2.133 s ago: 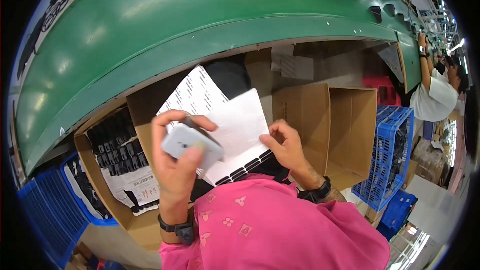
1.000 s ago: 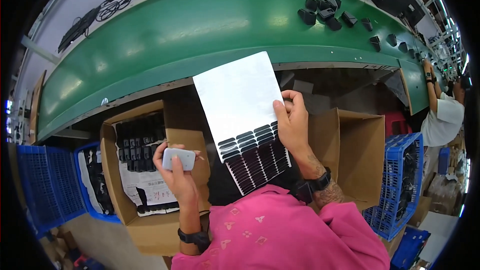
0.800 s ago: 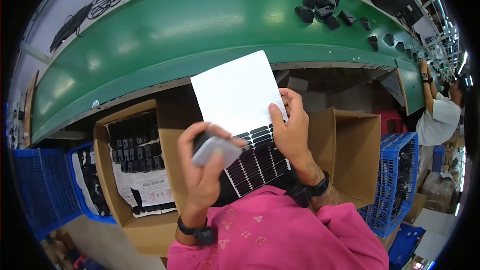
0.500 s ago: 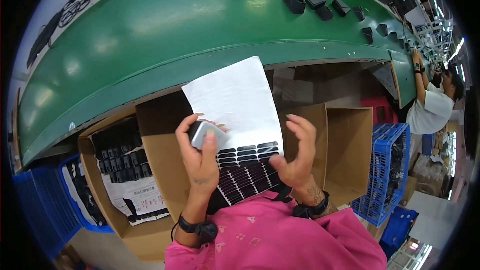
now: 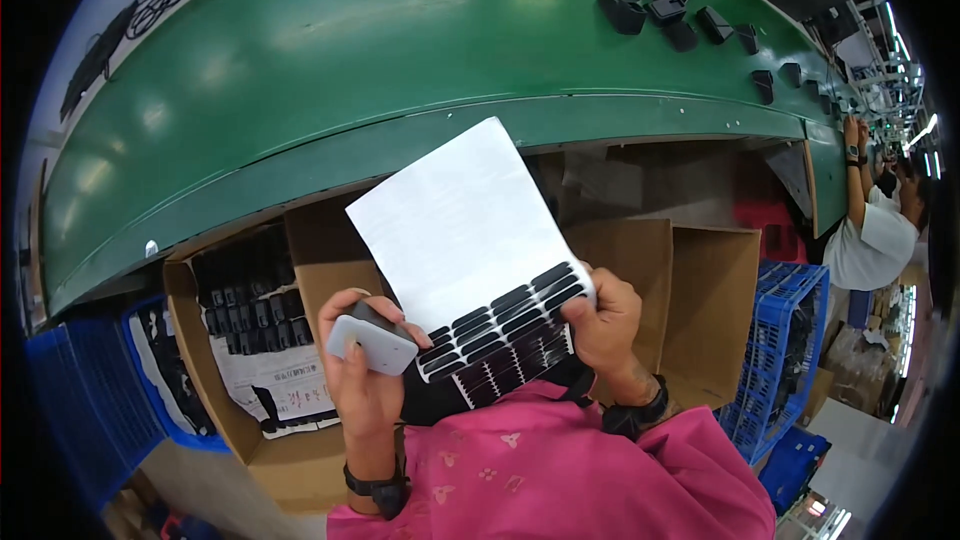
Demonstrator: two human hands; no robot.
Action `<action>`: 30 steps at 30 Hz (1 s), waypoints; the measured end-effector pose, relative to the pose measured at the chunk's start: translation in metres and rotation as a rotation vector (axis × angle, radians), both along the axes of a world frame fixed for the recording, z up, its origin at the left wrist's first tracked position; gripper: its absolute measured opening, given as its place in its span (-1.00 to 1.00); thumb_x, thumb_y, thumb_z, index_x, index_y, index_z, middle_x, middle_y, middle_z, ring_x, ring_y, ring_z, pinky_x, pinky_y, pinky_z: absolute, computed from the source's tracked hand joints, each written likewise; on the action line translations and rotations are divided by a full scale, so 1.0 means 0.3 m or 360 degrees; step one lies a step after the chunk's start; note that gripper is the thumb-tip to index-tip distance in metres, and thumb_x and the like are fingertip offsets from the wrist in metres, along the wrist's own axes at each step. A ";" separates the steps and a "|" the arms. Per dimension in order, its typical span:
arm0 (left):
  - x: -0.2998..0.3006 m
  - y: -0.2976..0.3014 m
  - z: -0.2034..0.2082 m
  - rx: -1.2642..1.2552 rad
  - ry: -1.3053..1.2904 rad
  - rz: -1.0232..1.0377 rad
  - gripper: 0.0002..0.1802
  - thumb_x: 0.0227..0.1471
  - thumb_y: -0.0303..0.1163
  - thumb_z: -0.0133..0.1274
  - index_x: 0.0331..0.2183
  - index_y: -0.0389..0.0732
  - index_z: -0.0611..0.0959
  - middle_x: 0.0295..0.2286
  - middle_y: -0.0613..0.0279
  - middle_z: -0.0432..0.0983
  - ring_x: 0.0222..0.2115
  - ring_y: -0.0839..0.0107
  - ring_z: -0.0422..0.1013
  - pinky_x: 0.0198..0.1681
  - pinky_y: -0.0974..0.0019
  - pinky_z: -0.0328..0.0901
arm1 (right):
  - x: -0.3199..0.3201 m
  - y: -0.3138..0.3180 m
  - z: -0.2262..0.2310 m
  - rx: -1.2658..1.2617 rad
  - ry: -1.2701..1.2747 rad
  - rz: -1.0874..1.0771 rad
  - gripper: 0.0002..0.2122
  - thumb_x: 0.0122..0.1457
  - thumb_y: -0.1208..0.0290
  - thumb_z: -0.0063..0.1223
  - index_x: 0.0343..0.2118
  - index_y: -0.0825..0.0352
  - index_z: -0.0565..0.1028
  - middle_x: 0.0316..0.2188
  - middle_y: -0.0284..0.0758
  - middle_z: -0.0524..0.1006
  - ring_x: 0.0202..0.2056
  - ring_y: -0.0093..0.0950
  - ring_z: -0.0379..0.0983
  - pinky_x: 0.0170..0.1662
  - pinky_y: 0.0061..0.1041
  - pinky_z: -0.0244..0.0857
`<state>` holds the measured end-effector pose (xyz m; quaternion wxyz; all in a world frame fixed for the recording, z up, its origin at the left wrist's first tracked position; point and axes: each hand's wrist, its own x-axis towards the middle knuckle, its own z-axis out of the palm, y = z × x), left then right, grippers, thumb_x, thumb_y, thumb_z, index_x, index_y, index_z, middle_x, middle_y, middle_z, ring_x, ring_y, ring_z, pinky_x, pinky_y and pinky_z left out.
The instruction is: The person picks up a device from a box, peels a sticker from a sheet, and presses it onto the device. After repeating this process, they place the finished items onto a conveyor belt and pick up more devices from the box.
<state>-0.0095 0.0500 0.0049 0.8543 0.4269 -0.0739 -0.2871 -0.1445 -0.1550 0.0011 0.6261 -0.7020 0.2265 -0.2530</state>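
My left hand is closed around a small rounded device with a light grey face and black sides. Its fingertips come close to the left edge of a white sheet; whether they touch it I cannot tell. My right hand pinches that sheet at its lower right side, thumb on top. Rows of long black rounded stickers run across the sheet's lower part, which bends. Below it, a second dark sticker pattern shows above my lap, partly covered.
A green workbench curves ahead, with several black plastic housings at its far right. Open cardboard boxes flank me; the left one holds rows of black parts. A blue crate stands right. Another person works farther off.
My right hand has gone from spread fingers beside the sheet to gripping its edge. The sheet has tilted and its lower part lifted. My left hand moved left and down with the device.
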 end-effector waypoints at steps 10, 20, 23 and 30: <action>0.055 -0.038 0.331 -0.0308 -0.0622 0.0166 -0.39 0.08 -0.12 0.04 0.02 -0.25 0.21 -0.32 -0.01 0.28 -0.60 0.28 0.37 -0.57 0.44 0.32 | 0.024 0.082 0.340 0.0257 -0.0724 0.0214 -0.25 -0.06 0.66 0.20 0.15 0.38 -0.04 -0.25 -0.11 0.50 -0.22 -0.44 0.47 -0.15 -0.48 0.32; -0.010 0.000 0.355 -0.0294 -0.0749 -0.0076 -0.41 0.04 -0.17 0.08 -0.03 -0.25 0.22 -0.33 -0.08 0.33 -0.49 0.12 0.45 -0.44 0.16 0.42 | -0.059 -0.004 0.442 -0.0439 0.0092 0.0461 -0.34 -0.24 0.50 0.38 0.02 0.35 0.35 -0.15 -0.22 0.49 -0.08 -0.38 0.39 -0.03 -0.49 0.22; -0.007 0.003 0.348 -0.0282 -0.0774 -0.0194 -0.43 0.04 -0.21 0.08 -0.03 -0.26 0.23 -0.30 -0.08 0.35 -0.38 0.15 0.44 -0.31 0.09 0.41 | -0.046 -0.011 0.437 -0.0589 0.0362 0.0310 -0.63 -0.24 0.48 0.36 -0.28 0.32 0.52 -0.20 -0.30 0.50 -0.06 -0.37 0.33 -0.05 -0.47 0.19; 0.004 -0.017 0.365 -0.0321 -0.0786 -0.0138 -0.42 0.04 -0.18 0.07 -0.03 -0.26 0.23 -0.32 -0.09 0.35 -0.39 0.17 0.42 -0.30 0.14 0.37 | -0.041 -0.047 0.414 -0.0852 -0.0312 0.0410 -0.77 -0.22 0.67 0.24 -0.47 0.34 0.43 -0.22 -0.14 0.54 -0.11 -0.38 0.43 -0.06 -0.37 0.27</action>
